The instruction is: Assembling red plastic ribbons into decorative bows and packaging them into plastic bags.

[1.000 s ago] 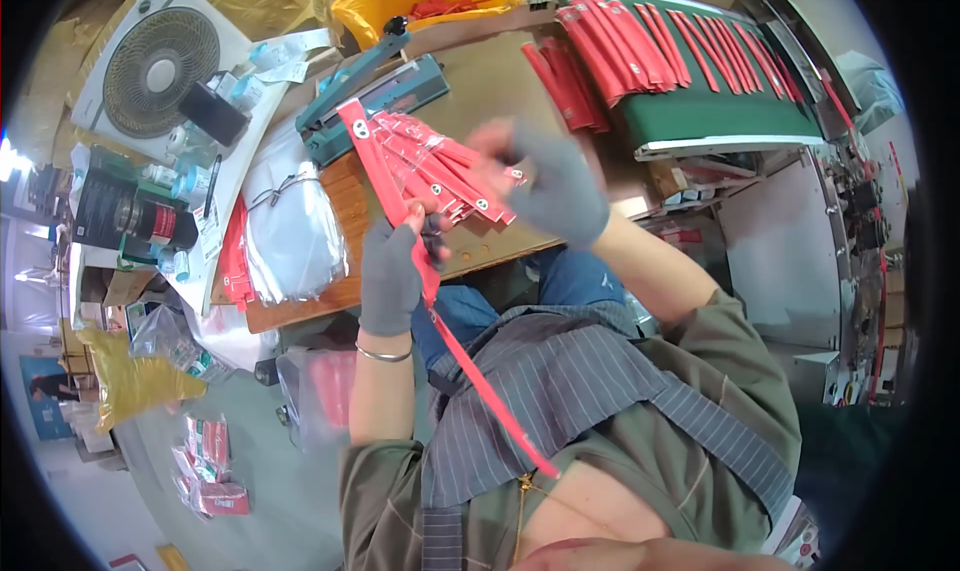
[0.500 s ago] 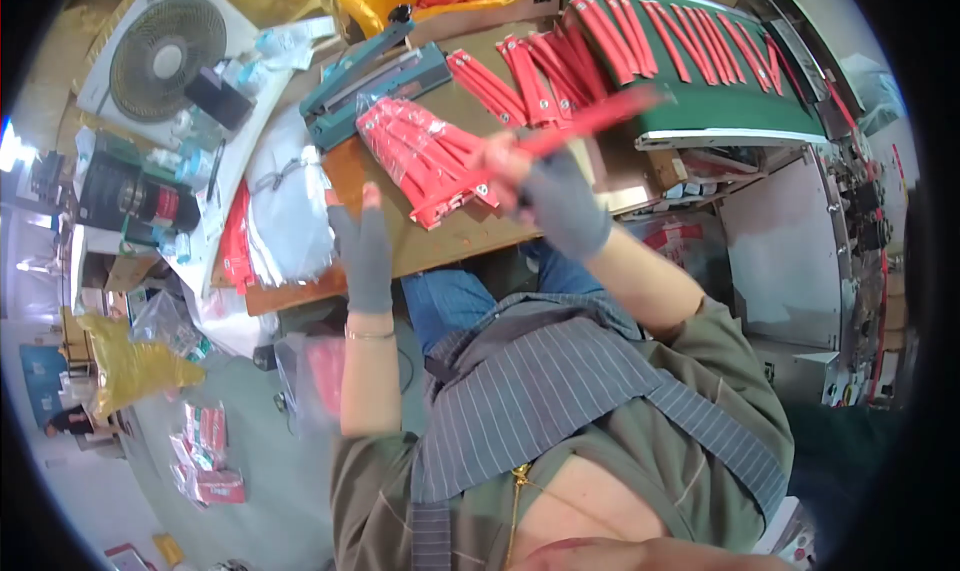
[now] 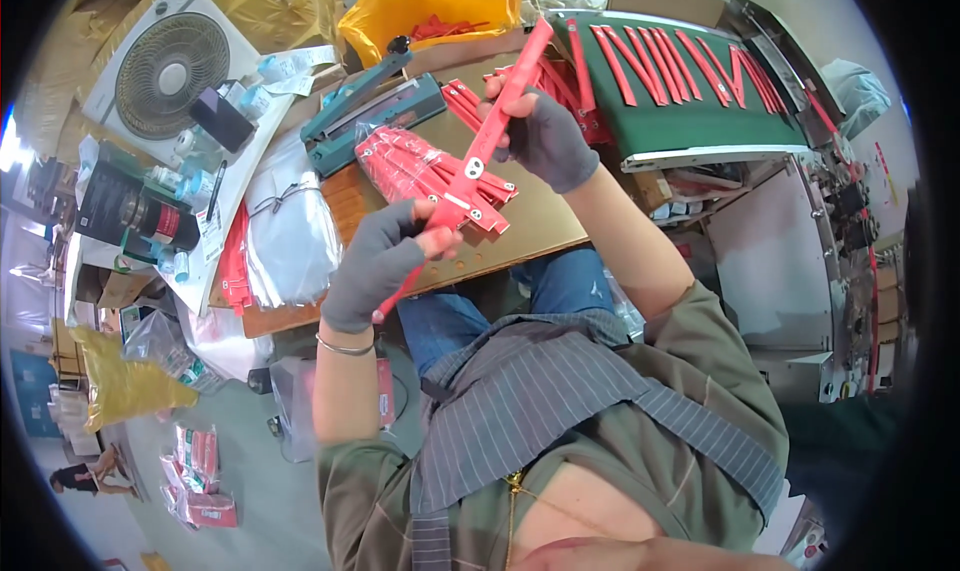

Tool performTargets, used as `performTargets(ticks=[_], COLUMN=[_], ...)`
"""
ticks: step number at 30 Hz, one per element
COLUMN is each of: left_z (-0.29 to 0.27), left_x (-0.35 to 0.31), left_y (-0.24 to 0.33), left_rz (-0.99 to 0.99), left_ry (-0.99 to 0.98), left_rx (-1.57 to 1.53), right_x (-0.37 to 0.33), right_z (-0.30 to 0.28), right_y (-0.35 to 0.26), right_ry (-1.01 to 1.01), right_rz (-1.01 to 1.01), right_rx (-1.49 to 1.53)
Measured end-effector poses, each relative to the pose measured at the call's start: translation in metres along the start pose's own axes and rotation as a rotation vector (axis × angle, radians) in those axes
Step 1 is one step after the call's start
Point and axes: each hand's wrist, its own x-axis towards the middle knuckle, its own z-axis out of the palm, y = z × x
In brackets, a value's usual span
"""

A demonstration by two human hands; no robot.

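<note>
A long, slim red packet (image 3: 514, 83) slants up and to the right over the table, held by both hands. My left hand (image 3: 385, 266), in a grey fingerless glove, pinches its lower end. My right hand (image 3: 550, 139), gloved alike, grips it higher up, fingers closed. A narrow red strip end (image 3: 388, 309) sticks out below my left hand; I cannot tell whether it belongs to the same packet. Just behind lies a clear plastic bag of red packets (image 3: 390, 161) on the table (image 3: 470, 261). Several more loose red packets (image 3: 462, 106) lie beyond, partly hidden by my right hand.
A teal bag sealer (image 3: 385, 111) stands behind the bagged packets. At the right, a green conveyor belt (image 3: 625, 136) carries several red packets. Clear plastic bags (image 3: 290, 236) lie at the left, near a fan (image 3: 170, 66). An orange-lined bin (image 3: 380, 6) stands at the back.
My right hand has swung the red packet from a low slant to a steeper one. My left hand, open before, has moved right and taken its lower end. Packets on the belt have shifted.
</note>
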Motion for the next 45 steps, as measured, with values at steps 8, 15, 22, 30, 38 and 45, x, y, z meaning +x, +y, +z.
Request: performTargets(ticks=[8, 15, 22, 30, 38, 45], left_z=[-0.002, -0.004, 0.003, 0.003, 0.024, 0.003], left_x=[0.011, 0.008, 0.006, -0.003, 0.000, 0.002], left_y=[-0.004, 0.007, 0.021, 0.019, -0.005, -0.056], left_rz=[0.062, 0.028, 0.089, 0.123, 0.348, 0.037], left_ry=[0.061, 0.058, -0.111, -0.013, 0.318, 0.545], left_rx=[0.092, 0.418, 0.697, 0.785, 0.718, -0.635], right_x=[-0.011, -0.067, -0.031, -0.035, -0.042, -0.045], right_z=[0.013, 0.029, 0.022, 0.048, 0.029, 0.026], right_y=[-0.002, -0.018, 0.008, 0.008, 0.025, 0.050], right_ry=[0.155, -0.274, -0.495, -0.481, -0.048, 0.279], right_rz=[-0.086, 0.050, 0.396, 0.044, 0.307, 0.201], right_rx=[-0.152, -1.131, -0.947, -1.182, -0.652, -0.285])
